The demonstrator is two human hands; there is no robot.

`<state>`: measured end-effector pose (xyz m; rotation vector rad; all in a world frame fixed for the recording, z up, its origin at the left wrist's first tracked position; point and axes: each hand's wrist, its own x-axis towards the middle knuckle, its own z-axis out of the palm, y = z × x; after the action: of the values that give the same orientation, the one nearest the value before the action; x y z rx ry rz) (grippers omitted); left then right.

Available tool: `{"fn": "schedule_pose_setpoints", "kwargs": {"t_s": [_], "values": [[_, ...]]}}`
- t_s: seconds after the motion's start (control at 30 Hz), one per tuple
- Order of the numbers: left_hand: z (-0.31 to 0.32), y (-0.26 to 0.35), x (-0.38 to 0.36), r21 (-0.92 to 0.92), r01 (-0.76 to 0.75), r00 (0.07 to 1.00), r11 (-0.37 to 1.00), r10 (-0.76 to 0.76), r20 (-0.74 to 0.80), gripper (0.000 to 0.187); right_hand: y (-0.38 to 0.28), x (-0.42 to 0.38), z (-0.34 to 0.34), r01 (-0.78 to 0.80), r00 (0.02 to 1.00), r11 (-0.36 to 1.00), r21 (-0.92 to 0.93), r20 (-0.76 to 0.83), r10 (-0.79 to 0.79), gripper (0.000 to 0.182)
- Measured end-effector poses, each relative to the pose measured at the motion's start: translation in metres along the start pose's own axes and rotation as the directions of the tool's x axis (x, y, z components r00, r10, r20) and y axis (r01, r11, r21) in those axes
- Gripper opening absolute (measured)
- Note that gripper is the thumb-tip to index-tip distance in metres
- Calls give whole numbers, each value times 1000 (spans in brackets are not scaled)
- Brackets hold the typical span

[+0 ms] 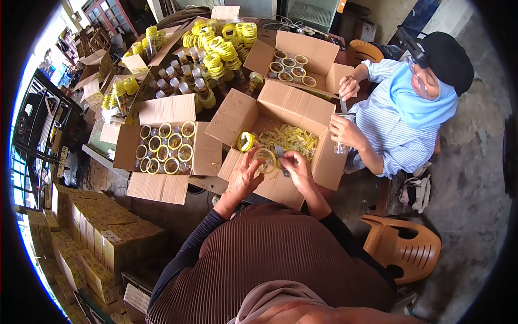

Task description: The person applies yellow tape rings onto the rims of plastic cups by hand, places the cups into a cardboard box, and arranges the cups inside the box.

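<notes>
1. My left hand [245, 175] is wrapped round a small clear jar [265, 160], fingers curled onto its side, over the near edge of an open cardboard box [280, 186].
2. My right hand [295, 168] is closed on a thin tool [280, 160] pressed against that jar; the tool is too small to identify.
3. Inside the box, just past the jar, lie yellow label scraps [288, 137] and a yellow tape roll [245, 141].
4. To the left, another box [162, 186] is packed with yellow-rimmed jars [164, 147].
5. Across from me, a co-worker's hands [345, 129] hold a clear bottle [341, 147].
6. Farther back stand capped bottles [183, 75] and stacked yellow rolls [216, 46].
</notes>
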<state>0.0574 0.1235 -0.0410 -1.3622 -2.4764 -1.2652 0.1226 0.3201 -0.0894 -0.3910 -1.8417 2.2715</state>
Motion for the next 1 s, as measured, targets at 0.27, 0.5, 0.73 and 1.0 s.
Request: {"fn": "schedule_pose_setpoints", "kwargs": {"t_s": [0.27, 0.5, 0.73, 1.0], "values": [[-18, 7, 14, 172, 8, 1000, 985, -6, -12, 39, -39, -22, 10, 523, 748, 299, -798, 261, -610, 15], [-18, 13, 16, 242, 0, 1000, 970, -1, 1, 40, -34, -29, 12, 599, 697, 144, -788, 424, -578, 12], [-24, 17, 21, 200, -18, 1000, 980, 14, 23, 40, -20, -27, 14, 640, 643, 103, -761, 458, -613, 13], [-23, 16, 19, 244, 49, 996, 969, -67, 65, 47, -11, -23, 25, 551, 723, 261, -793, 296, -625, 14]]}}
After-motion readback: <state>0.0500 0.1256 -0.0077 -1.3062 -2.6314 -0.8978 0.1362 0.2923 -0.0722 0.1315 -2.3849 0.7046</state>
